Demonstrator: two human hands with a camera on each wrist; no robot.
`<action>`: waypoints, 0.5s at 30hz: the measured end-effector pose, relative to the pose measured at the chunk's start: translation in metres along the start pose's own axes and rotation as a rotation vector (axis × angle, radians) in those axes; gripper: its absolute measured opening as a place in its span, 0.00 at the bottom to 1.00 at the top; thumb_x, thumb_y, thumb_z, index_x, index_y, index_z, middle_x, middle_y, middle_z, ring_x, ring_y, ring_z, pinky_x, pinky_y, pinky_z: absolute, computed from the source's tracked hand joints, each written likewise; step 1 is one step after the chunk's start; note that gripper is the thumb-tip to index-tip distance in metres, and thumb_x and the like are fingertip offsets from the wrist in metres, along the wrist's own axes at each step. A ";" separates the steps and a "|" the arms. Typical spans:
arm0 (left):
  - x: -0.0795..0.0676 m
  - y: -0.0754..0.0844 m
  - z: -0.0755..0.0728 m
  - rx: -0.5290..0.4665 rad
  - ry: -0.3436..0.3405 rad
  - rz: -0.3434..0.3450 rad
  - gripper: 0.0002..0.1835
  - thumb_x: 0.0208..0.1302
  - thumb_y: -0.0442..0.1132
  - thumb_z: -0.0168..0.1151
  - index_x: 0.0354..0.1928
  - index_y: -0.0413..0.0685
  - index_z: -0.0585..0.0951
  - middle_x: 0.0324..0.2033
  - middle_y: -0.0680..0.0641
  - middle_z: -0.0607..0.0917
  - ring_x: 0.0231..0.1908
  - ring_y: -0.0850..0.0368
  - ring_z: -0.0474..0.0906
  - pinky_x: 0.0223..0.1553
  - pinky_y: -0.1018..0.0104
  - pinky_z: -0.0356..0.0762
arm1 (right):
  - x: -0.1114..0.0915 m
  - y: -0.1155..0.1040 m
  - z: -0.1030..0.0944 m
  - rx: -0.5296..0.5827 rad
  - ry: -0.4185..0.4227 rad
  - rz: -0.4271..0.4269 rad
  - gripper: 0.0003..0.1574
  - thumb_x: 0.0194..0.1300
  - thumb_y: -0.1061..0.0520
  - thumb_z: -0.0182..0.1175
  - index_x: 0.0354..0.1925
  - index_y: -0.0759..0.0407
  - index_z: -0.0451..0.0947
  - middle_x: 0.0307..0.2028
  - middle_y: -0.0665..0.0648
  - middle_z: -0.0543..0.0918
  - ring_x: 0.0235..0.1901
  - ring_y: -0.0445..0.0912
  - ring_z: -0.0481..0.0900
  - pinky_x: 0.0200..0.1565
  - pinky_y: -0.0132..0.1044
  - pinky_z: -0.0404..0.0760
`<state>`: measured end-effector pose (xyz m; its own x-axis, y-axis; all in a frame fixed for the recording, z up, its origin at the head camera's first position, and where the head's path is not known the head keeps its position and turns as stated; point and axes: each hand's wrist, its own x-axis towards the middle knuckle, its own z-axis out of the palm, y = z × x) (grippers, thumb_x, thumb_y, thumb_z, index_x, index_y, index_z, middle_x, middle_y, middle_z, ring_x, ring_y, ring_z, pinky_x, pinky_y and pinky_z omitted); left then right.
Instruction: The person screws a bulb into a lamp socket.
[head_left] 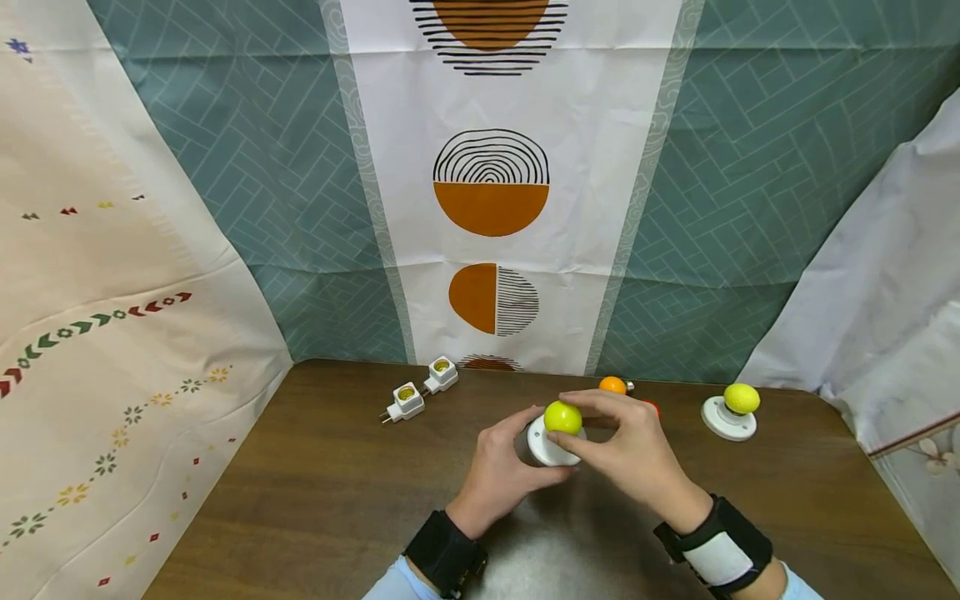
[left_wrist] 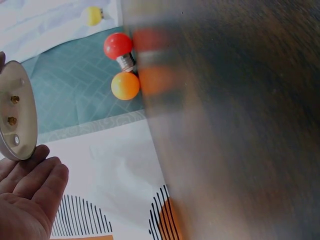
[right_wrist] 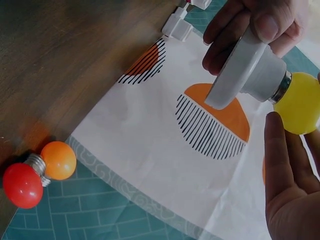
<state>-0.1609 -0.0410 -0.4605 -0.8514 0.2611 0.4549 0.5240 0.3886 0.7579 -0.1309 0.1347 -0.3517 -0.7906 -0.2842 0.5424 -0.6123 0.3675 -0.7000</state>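
A white lamp holder [head_left: 543, 450] is being held above the worktop [head_left: 322, 500] by the left hand [head_left: 504, 462]; its grip is being spread about as wide as the round base, with thumb and fingers being pressed to opposite sides of the rim. A yellow bulb [head_left: 562, 418] is being pinched at the mouth of the holder by the right hand [head_left: 633, 437] — its grip is being narrowed to the width of the ball, between thumb and fingertips; a band of the metal cap [right_wrist: 281, 88] is being left showing between ball and holder; in the left wrist view the underside of the base, with its brass screws [left_wrist: 12, 120], is being exposed.

At the worktop's back left, two white plug sockets [head_left: 406, 403] [head_left: 442, 377] are being seen lying near each other, the nearer one with its pins pointing left; at the back, just past the right hand, an orange bulb [head_left: 612, 384] and a red bulb [right_wrist: 22, 185] are being shown lying close together — the red one is being mostly hidden by the hand in the head view; at the right, well apart, a second lamp holder [head_left: 726, 423] is being topped by another yellow bulb [head_left: 742, 398]; a black wristband [head_left: 444, 550] is being worn on each wrist.
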 end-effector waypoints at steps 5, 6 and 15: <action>0.001 -0.001 0.000 0.015 0.004 0.018 0.39 0.43 0.61 0.71 0.60 0.60 0.71 0.53 0.63 0.74 0.50 0.67 0.71 0.48 0.60 0.71 | -0.002 0.017 0.003 0.017 0.016 0.020 0.30 0.45 0.56 0.73 0.49 0.53 0.78 0.46 0.49 0.79 0.42 0.44 0.79 0.38 0.38 0.78; 0.001 0.000 0.000 0.018 0.003 0.018 0.40 0.42 0.61 0.71 0.60 0.60 0.71 0.53 0.62 0.74 0.50 0.66 0.71 0.48 0.60 0.71 | -0.003 0.022 0.004 0.015 0.010 0.027 0.31 0.45 0.53 0.73 0.51 0.52 0.77 0.48 0.47 0.78 0.44 0.43 0.78 0.39 0.37 0.77; 0.001 0.000 -0.001 0.027 -0.004 0.005 0.40 0.42 0.62 0.70 0.60 0.59 0.71 0.53 0.62 0.74 0.51 0.67 0.70 0.49 0.64 0.70 | -0.004 0.027 0.002 -0.005 -0.134 0.066 0.34 0.54 0.54 0.68 0.60 0.51 0.71 0.59 0.46 0.70 0.58 0.42 0.67 0.49 0.37 0.72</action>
<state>-0.1614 -0.0416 -0.4601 -0.8489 0.2661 0.4567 0.5285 0.4109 0.7429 -0.1441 0.1446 -0.3740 -0.8226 -0.3749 0.4276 -0.5588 0.3935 -0.7300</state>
